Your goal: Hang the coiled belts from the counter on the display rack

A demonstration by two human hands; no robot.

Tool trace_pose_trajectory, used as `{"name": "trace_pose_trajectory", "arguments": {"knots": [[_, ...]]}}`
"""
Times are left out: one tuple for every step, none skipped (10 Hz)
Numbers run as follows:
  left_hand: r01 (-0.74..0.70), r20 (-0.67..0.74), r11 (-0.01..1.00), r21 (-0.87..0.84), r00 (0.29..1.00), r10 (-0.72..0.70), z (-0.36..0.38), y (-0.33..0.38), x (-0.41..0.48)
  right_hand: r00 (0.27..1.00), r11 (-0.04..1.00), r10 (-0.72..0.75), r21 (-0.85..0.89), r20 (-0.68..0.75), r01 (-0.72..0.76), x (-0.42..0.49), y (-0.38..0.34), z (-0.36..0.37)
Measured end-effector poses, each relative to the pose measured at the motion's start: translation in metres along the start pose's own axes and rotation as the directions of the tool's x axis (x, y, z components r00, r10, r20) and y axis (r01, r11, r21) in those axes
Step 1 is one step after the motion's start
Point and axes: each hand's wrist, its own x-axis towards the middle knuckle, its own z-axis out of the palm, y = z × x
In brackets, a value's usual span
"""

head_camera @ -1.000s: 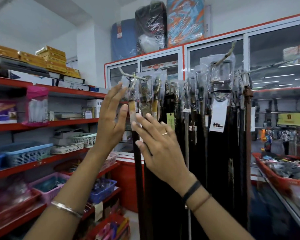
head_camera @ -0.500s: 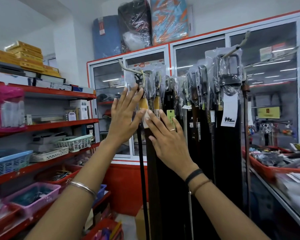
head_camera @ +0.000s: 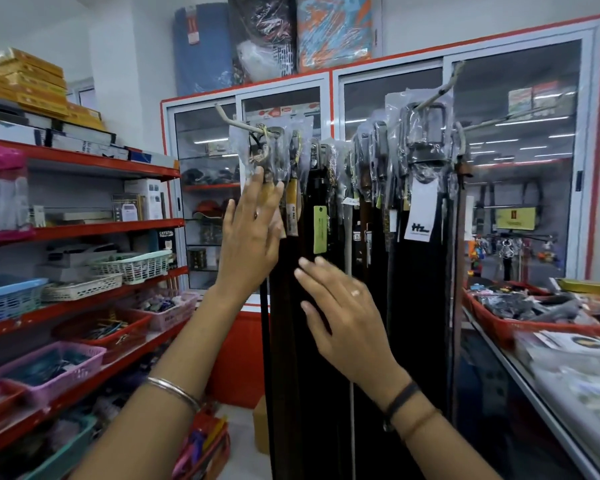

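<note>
Two bare forearms rise from the bottom edge of my view, and neither hand grips anything. My right hand (head_camera: 340,317) is nearest, spread flat with fingers loosely apart, a ring on one finger and dark bands at the wrist; it hovers in front of the hanging belts (head_camera: 326,341), and I cannot tell whether the fingertips touch them. My left hand (head_camera: 252,237) is raised higher, palm forward and fingers extended, a metal bangle (head_camera: 174,389) on its forearm; its fingertips reach the plastic-wrapped buckle (head_camera: 265,155) of the leftmost belt on the display rack (head_camera: 236,120).

Just past the hands, the belts hang in a dense dark curtain from angled metal prongs, buckles bagged in clear plastic, with a green tag (head_camera: 320,230) and a white tag (head_camera: 420,211) dangling among them. The curtain blocks most of what lies behind at centre.

To my right, a glass counter (head_camera: 534,382) runs away from me, carrying a red tray (head_camera: 520,325) of small goods; that part is blurred and I cannot make out any coiled belts there.

To my left, red shelves (head_camera: 94,230) hold plastic baskets and boxes. Farthest back stands a red-framed glass cabinet (head_camera: 333,84) against the white wall, with wrapped bundles (head_camera: 274,32) stacked on top.
</note>
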Motion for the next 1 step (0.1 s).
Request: {"name": "trace_pose_trajectory", "arguments": {"knots": [[0.005,-0.064,1.000,0.023,0.998,-0.003,-0.0044,0.0143,-0.0024,0.994,0.989,0.053,0.140,-0.091,-0.040,-0.0577,-0.0167,-0.0266]]}}
